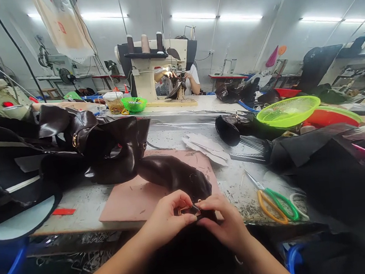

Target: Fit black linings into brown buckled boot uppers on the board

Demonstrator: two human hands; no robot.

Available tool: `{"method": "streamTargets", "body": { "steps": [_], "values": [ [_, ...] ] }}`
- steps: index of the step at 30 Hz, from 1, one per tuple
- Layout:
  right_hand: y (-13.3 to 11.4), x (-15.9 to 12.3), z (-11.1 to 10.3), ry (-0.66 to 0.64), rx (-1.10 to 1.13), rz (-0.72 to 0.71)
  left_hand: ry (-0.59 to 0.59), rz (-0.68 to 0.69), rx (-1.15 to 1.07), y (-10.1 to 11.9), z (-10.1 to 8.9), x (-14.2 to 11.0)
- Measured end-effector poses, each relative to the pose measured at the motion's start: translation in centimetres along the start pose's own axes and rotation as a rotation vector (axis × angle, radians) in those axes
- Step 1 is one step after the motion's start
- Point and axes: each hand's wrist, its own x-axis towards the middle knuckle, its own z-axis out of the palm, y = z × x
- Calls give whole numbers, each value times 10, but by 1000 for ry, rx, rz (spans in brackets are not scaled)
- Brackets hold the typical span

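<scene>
A glossy dark brown leather boot upper (175, 171) lies across a pink board (121, 204) and reaches down to my hands at the table's front edge. My left hand (165, 215) is closed, thumb and fingers pinching a dark strap with a gold-coloured buckle (183, 211). Right beside it, my right hand (226, 222) pinches the same dark strap from the other side. Both hands' fingertips nearly meet there. My fingers partly cover the strap, so how it runs through the buckle cannot be made out.
Glossy boot uppers (116, 147) are piled on the left. Scissors (272, 199) with yellow and green handles lie at right, near black material (336, 183) and a lime-green basket (289, 112). Behind the table, a person works at a sewing machine (145, 78).
</scene>
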Motion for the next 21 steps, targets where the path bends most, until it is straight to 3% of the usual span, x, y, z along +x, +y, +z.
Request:
{"method": "streamTargets", "body": {
  "steps": [10,14,18,21],
  "values": [
    [-1,4,-1,-71,65,122,-42,-22,-1,-1,0,0],
    [1,4,1,-121,-60,38,-24,-46,-42,-3,0,2],
    [-1,2,5,-25,-204,-79,13,-48,-46,-4,0,2],
    [-12,3,3,-36,-256,-48,53,-11,-6,-5,2,0]
  ]
}}
